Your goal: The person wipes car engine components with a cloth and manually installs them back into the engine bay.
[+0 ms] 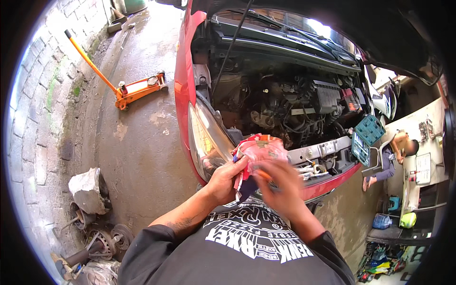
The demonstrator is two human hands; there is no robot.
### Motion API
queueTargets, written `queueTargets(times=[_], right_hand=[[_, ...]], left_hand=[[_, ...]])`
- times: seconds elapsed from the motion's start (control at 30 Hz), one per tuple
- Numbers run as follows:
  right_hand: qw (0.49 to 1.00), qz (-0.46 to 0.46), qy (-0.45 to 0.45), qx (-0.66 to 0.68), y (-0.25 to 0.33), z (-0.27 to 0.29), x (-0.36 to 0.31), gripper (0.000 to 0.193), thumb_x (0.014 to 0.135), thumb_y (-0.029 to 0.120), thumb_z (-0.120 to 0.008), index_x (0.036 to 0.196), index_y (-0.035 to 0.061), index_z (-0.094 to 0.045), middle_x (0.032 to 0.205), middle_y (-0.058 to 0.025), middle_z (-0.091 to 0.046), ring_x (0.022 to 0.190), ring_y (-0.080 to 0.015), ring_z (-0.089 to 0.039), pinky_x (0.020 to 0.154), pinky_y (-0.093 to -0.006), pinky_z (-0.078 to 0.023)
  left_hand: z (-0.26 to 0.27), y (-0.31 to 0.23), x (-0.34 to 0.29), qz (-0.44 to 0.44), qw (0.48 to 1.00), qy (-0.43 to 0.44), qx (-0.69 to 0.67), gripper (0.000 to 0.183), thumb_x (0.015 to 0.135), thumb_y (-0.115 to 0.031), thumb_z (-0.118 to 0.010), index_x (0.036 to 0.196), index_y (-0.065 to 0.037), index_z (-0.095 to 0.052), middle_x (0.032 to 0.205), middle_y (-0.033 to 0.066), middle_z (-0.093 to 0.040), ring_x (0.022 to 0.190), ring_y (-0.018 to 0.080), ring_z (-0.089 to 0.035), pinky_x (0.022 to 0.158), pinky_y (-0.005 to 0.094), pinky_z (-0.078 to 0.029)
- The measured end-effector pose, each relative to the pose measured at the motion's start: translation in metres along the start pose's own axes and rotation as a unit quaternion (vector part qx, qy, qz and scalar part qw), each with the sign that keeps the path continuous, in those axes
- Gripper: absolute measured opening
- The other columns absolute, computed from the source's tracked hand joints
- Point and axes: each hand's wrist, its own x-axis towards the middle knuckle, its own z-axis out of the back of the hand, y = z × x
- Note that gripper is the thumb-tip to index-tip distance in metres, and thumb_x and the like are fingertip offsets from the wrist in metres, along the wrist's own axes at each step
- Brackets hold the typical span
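On the left, the left hand (222,184) grips the near edge, thumb on top, of a crumpled red-and-pink patterned bundle (264,152), seemingly cloth, held up before the glossy red metal car's (184,97) open engine bay. Looks light, limp, hard to damage; bunched folds should offer the surest hold, loose corners would likely flop. And rightward, the right hand (283,187), blurred across it: gripping or merely touching, can't tell!

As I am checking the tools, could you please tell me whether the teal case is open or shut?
The teal case is open: its two halves are spread apart, showing their insides.
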Motion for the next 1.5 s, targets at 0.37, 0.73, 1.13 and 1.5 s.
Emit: queueTargets(times=[0.37, 0.73, 1.13, 1.5], right_hand=[[0.981, -0.094, -0.028, 0.165, -0.019, -0.028, -0.008, 0.034, 0.083, 0.009, -0.077, 0.111, -0.0022, -0.062, 0.097, -0.0175, -0.066, 0.077, -0.0255, -0.066, 0.067, -0.0345, -0.052], [0.556, -0.323, -0.075, 0.762, -0.047, 0.0, -0.006, 0.051, 0.1, 0.026, -0.05, 0.144, 0.0008, -0.046, 0.089, -0.0111, -0.063, 0.053, -0.0124, -0.044, 0.055, -0.0291, -0.038], [0.56, -0.316, -0.026, 0.765, -0.043, -0.008, 0.0, 0.056, 0.092, 0.025, -0.054, 0.142, -0.0013, -0.048, 0.082, -0.0134, -0.061, 0.053, -0.0124, -0.044, 0.054, -0.0302, -0.038], [0.547, -0.362, -0.203, 0.727, -0.051, 0.009, 0.021, 0.029, 0.104, 0.029, -0.047, 0.119, 0.0075, -0.059, 0.075, -0.0049, -0.052, 0.054, -0.0099, -0.039, 0.056, -0.0276, -0.034]], left_hand=[[0.013, 0.014, 0.0, 0.013, 0.999, -0.036, 0.025, 0.043, 0.109, -0.031, -0.043, 0.141, -0.003, -0.048, 0.13, 0.0101, -0.062, 0.111, 0.0161, -0.064, 0.094, 0.0315, -0.052], [0.02, 0.005, -0.001, -0.036, 0.992, -0.04, 0.111, 0.04, 0.107, -0.036, -0.048, 0.129, -0.005, -0.058, 0.094, -0.0043, -0.065, 0.074, 0.0014, -0.055, 0.063, 0.0176, -0.041], [-0.009, 0.002, 0.004, -0.046, 0.974, -0.176, 0.139, 0.033, 0.105, -0.042, -0.05, 0.098, -0.012, -0.059, 0.067, -0.0051, -0.053, 0.056, 0.0041, -0.046, 0.051, 0.0208, -0.034], [0.036, 0.019, 0.004, -0.042, 0.978, -0.136, 0.151, 0.03, 0.105, -0.041, -0.052, 0.095, -0.012, -0.057, 0.066, -0.0058, -0.052, 0.053, 0.0052, -0.047, 0.048, 0.0211, -0.032]])
